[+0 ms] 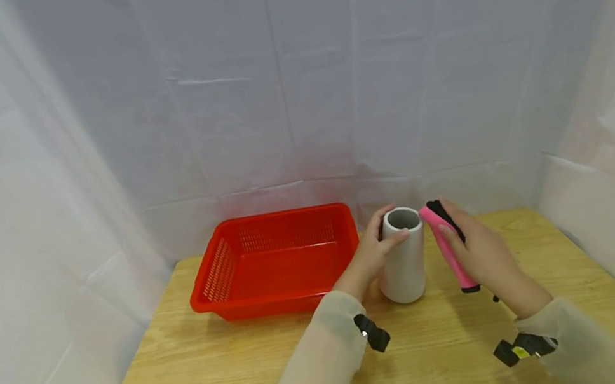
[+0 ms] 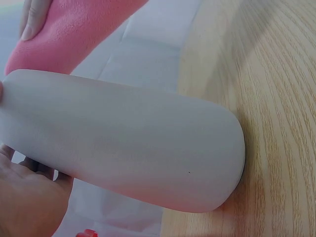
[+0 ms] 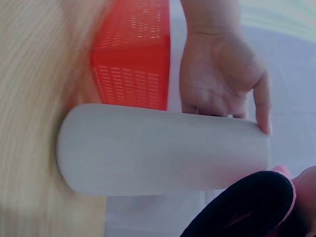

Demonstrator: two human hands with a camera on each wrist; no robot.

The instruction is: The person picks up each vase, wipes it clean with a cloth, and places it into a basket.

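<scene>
A tall white cylinder cup (image 1: 404,256) stands upright on the wooden table (image 1: 237,367), open at the top. My left hand (image 1: 375,249) grips its upper part, thumb over the rim. The cup's side (image 2: 128,148) fills the left wrist view, and in the right wrist view the cup (image 3: 163,150) lies before the left hand (image 3: 222,74). My right hand (image 1: 478,248) holds a pink tube-shaped object with black ends (image 1: 445,245) slanted just right of the cup, its top near the rim. The pink object (image 2: 69,29) and its black end (image 3: 247,207) show in the wrist views.
A red perforated plastic basket (image 1: 276,263) sits left of the cup, with nothing seen in it. White sheeting hangs behind and to both sides of the table. Bare wood lies in front of the hands.
</scene>
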